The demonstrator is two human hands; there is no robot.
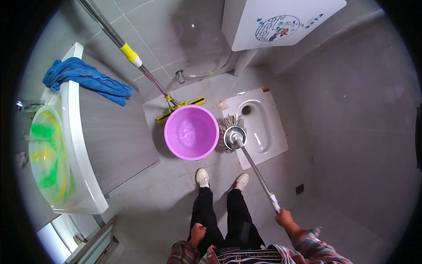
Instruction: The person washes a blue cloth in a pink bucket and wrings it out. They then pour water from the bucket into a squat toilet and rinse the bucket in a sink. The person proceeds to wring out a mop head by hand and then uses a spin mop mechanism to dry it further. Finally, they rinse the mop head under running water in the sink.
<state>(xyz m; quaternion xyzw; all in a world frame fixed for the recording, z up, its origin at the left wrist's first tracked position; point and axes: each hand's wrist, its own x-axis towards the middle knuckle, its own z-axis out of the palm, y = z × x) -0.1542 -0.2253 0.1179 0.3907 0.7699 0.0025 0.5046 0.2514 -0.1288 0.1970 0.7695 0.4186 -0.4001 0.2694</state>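
Observation:
My right hand (284,217) grips the handle of a string mop (260,175), which runs up and left to a round metal head disc. The mop's grey strands (227,127) rest at the left edge of a white squat toilet (262,132). Close to the strands, on their left, stands a pink-purple plastic basin (191,132) with what looks like water in it. My left hand (198,231) hangs in front of my left thigh, its fingers curled, with nothing visible in it.
Behind the basin a yellow-headed mop (199,100) with a metal pole leans up to the left. A blue cloth (95,81) drapes over the white washbasin (79,148) at left. A valve (180,76) with a hose sits low on the wall. A white box (280,26) hangs top right.

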